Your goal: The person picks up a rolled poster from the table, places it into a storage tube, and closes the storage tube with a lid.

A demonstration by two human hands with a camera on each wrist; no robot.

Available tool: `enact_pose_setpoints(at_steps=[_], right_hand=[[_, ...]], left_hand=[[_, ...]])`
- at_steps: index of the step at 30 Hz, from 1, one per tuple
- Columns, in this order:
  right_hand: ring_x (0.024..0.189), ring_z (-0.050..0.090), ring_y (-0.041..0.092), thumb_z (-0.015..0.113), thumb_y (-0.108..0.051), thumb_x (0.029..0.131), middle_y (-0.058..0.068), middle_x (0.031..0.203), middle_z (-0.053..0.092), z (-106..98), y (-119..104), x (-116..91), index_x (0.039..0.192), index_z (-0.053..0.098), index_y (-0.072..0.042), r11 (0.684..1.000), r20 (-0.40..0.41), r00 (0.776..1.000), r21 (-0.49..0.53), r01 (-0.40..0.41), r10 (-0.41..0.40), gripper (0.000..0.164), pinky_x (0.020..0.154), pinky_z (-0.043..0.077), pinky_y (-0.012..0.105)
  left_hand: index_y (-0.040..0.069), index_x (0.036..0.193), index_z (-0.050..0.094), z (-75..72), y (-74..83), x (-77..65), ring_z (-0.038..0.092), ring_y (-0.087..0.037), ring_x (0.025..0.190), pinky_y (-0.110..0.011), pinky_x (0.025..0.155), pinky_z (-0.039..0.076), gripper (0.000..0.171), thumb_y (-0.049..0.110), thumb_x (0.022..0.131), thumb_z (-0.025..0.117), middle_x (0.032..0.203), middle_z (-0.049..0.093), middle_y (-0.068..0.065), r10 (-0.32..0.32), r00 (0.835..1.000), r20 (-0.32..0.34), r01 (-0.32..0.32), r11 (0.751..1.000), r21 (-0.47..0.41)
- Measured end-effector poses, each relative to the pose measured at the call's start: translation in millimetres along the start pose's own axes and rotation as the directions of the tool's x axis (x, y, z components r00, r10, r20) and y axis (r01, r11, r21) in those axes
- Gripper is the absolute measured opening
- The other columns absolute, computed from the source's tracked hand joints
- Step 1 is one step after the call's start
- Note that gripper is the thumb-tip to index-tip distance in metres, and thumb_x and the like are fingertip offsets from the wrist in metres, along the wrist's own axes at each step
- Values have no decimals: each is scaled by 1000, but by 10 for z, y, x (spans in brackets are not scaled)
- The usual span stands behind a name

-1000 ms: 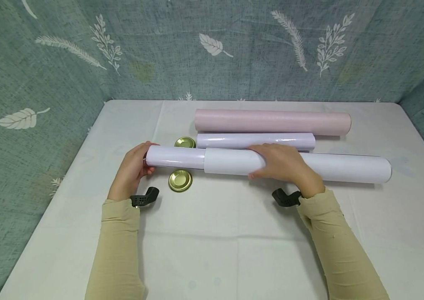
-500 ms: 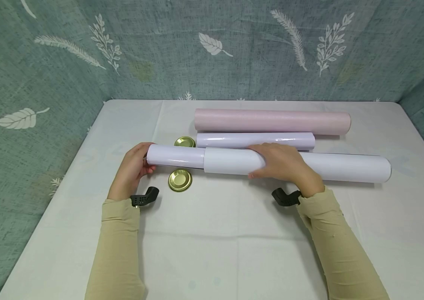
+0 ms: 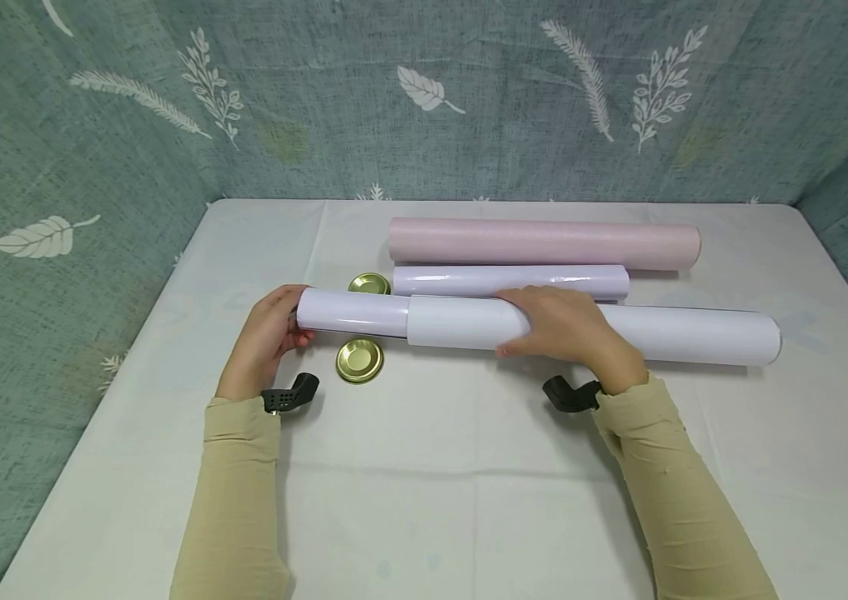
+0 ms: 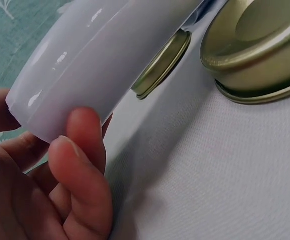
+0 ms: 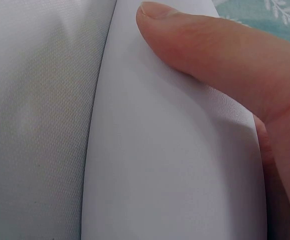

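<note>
White woven cloth; left fingers hold glossy cylinder, right fingers matte tube.

R wrist view: your R hand gripping a white roll.
Your thumb enters from the R and lies obliquely across the roll's upper part, tip near the top edge of the view; a soft shadow falls on the surface below. A sliver of another finger shows at the roll's R side, mostly hidden. The roll runs top to bottom, cut off at both edges, narrower twd. the top. Adj. on its L: white woven cloth. Upper R, beyond your thumb: teal fabric w/ white leaf print.
</note>
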State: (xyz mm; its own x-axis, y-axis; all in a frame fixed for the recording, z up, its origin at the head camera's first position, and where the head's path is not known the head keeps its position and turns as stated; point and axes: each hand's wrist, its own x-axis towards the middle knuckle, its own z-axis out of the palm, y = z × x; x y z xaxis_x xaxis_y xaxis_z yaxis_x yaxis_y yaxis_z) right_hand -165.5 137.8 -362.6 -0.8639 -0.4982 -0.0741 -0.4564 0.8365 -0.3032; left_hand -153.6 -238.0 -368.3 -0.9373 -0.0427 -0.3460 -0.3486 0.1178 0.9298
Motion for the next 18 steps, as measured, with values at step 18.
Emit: enact_pose_setpoints(at_steps=[18], right_hand=[[109, 49, 16, 67, -63, 63, -5, 122, 52, 18, 3, -10, 130, 44, -30, 1000, -15, 1000, 4, 9, -9, 78, 83, 41, 40]], left_hand=[[8, 120, 46, -45, -186, 193, 51, -11, 59, -22, 51, 43, 40, 38, 93, 43, 101, 50, -10, 24, 1000, -19, -24, 1000, -2]])
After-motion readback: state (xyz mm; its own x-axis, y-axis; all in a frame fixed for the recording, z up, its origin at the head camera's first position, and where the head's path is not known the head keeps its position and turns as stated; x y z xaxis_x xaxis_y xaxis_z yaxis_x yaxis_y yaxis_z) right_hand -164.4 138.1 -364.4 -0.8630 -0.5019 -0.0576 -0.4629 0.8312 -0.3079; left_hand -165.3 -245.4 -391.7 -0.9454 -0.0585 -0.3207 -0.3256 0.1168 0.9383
